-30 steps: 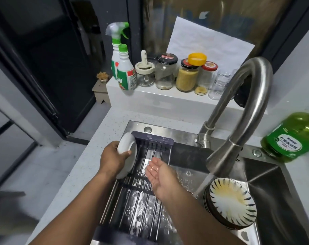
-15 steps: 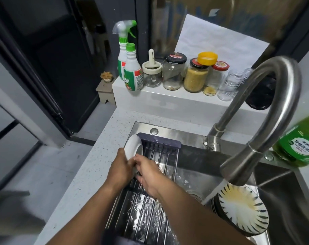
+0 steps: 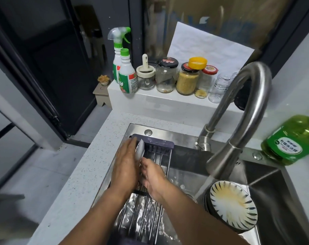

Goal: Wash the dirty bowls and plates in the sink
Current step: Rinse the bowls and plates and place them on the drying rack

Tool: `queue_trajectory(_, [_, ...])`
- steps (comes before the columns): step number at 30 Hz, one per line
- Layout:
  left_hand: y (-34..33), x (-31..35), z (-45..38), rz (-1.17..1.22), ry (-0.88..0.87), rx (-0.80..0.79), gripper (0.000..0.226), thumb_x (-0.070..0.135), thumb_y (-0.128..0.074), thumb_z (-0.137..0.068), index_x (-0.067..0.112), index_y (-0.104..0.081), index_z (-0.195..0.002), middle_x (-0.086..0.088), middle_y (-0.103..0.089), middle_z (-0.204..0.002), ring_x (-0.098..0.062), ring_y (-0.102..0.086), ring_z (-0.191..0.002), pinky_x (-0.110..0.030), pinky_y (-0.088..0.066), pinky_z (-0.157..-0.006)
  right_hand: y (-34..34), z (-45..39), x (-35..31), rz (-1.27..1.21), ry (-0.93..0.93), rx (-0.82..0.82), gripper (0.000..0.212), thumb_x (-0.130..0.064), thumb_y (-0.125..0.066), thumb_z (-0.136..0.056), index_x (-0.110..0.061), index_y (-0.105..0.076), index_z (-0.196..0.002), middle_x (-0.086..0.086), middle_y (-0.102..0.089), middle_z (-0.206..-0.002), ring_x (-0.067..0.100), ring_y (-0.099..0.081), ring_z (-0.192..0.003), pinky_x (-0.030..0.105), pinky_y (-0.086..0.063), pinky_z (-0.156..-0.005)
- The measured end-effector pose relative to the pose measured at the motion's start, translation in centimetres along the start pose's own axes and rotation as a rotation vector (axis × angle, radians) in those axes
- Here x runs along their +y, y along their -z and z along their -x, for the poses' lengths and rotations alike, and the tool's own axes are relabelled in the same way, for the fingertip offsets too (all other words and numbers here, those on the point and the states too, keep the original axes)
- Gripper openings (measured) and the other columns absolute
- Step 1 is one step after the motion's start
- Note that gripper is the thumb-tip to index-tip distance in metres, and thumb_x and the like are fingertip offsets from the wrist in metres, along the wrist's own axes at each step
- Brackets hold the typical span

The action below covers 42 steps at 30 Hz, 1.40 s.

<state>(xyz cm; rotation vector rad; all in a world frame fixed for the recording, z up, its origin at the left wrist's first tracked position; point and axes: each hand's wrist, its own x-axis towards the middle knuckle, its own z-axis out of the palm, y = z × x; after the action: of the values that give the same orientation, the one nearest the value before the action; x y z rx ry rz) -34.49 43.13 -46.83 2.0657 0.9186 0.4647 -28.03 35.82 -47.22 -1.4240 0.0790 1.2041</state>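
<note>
Speckled white countertop on the far left. Next, left hand, fingers straight & flat against the back of a small white ceramic dish, standing on edge at the far end of the steel-bar drying rack w/ purple end piece. Right hand just beside it, fingers curled at the dish's lower edge; can't tell how firm the hold is. Rack spans the stainless steel sink. Right of the hands, curved brushed-steel faucet runs water by a stack of striped-rim bowls, top one yellow-stained. Green dish soap bottle lies far right.
</note>
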Motion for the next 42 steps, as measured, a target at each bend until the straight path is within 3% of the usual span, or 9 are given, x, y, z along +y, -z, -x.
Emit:
queue_trajectory(3, [-0.6,-0.3,0.3,-0.079,0.057,-0.02,0.064,0.012,-0.063,-0.097,0.03,-0.037,-0.152,0.008,-0.047,-0.148,-0.014,-0.047,-0.134,-0.033,-0.042,-0.109,1.5,0.3,0.2,-0.05,0.002,-0.027,0.028,-0.024,-0.043,-0.103,-0.017,-0.069,-0.11,0.002,-0.073,-0.11,0.014,-0.062,-0.115,0.039,-0.046,-0.109])
queue_trajectory(6, [-0.8,-0.4,0.6,-0.001,0.154,-0.069,0.015,0.021,-0.065,-0.098,0.033,-0.067,-0.106,0.01,-0.074,-0.1,-0.014,-0.07,-0.094,-0.021,-0.051,-0.071,2.1,0.7,-0.1,-0.005,0.033,-0.04,0.03,-0.017,-0.039,-0.106,-0.023,-0.06,-0.126,-0.005,-0.063,-0.113,0.011,-0.053,-0.12,0.035,-0.039,-0.113])
queue_trajectory(8, [-0.2,0.0,0.7,0.027,0.185,-0.016,0.015,0.023,-0.061,-0.1,0.033,-0.063,-0.088,0.012,-0.069,-0.08,-0.015,-0.069,-0.077,-0.029,-0.054,-0.061,1.7,1.0,-0.3,0.079,0.069,-0.071,0.039,-0.016,-0.039,-0.106,-0.023,-0.051,-0.142,-0.002,-0.06,-0.132,0.014,-0.052,-0.124,0.035,-0.037,-0.114])
queue_trajectory(12, [2.0,0.0,-1.6,0.208,0.307,0.077,0.008,0.021,-0.062,-0.099,0.019,-0.068,-0.094,-0.002,-0.072,-0.087,-0.02,-0.067,-0.075,-0.033,-0.056,-0.066,0.2,1.0,-0.7,0.229,0.215,-0.097,0.049,-0.011,-0.039,-0.103,-0.029,-0.043,-0.15,-0.013,-0.048,-0.139,0.009,-0.052,-0.116,0.026,-0.044,-0.099])
queue_trajectory(19, [3.2,-1.8,-3.4,0.434,0.428,0.011,0.01,0.009,-0.061,-0.099,0.007,-0.07,-0.095,-0.007,-0.072,-0.082,-0.016,-0.063,-0.068,-0.027,-0.052,-0.06,-1.4,0.2,-0.5,0.425,0.215,-0.073,0.058,-0.024,-0.046,-0.093,-0.04,-0.041,-0.148,-0.001,-0.044,-0.152,0.021,-0.047,-0.131,0.041,-0.039,-0.112])
queue_trajectory(24, [2.8,-4.0,-3.1,0.342,0.471,0.046,0.014,0.017,-0.063,-0.099,0.006,-0.07,-0.105,-0.012,-0.074,-0.098,-0.027,-0.069,-0.085,-0.044,-0.06,-0.083,-1.6,-0.3,-0.2,0.559,0.144,-0.091,0.057,-0.019,-0.049,-0.096,-0.031,-0.039,-0.151,0.006,-0.047,-0.148,0.025,-0.047,-0.127,0.037,-0.04,-0.107])
queue_trajectory(29, [2.5,-4.2,-3.0,0.147,0.36,0.052,0.034,0.015,-0.055,-0.102,0.008,-0.057,-0.136,-0.01,-0.066,-0.12,-0.024,-0.06,-0.098,-0.033,-0.047,-0.082,-1.2,-0.9,0.4,0.618,0.093,-0.094,0.058,-0.017,-0.05,-0.099,-0.021,-0.033,-0.154,0.007,-0.035,-0.157,0.025,-0.036,-0.14,0.033,-0.031,-0.108])
queue_trajectory(34, [2.7,-4.7,-3.1,-0.106,0.219,0.061,0.029,0.006,-0.05,-0.101,0.012,-0.057,-0.129,0.004,-0.059,-0.108,-0.03,-0.061,-0.106,-0.031,-0.039,-0.08,-1.8,-1.1,1.0,0.658,0.064,-0.088,0.065,-0.019,-0.052,-0.098,-0.025,-0.026,-0.157,0.003,-0.025,-0.163,0.024,-0.027,-0.148,0.038,-0.024,-0.119])
queue_trajectory(42, [2.5,-4.1,-3.2,-0.276,0.161,0.02,0.037,-0.001,-0.05,-0.096,0.005,-0.053,-0.132,-0.019,-0.057,-0.132,-0.037,-0.055,-0.118,-0.041,-0.045,-0.087,-2.0,-1.2,1.5,0.718,0.02,-0.108,0.068,-0.012,-0.05,-0.096,-0.023,-0.023,-0.158,0.002,-0.028,-0.162,0.022,-0.027,-0.148,0.033,-0.024,-0.119])
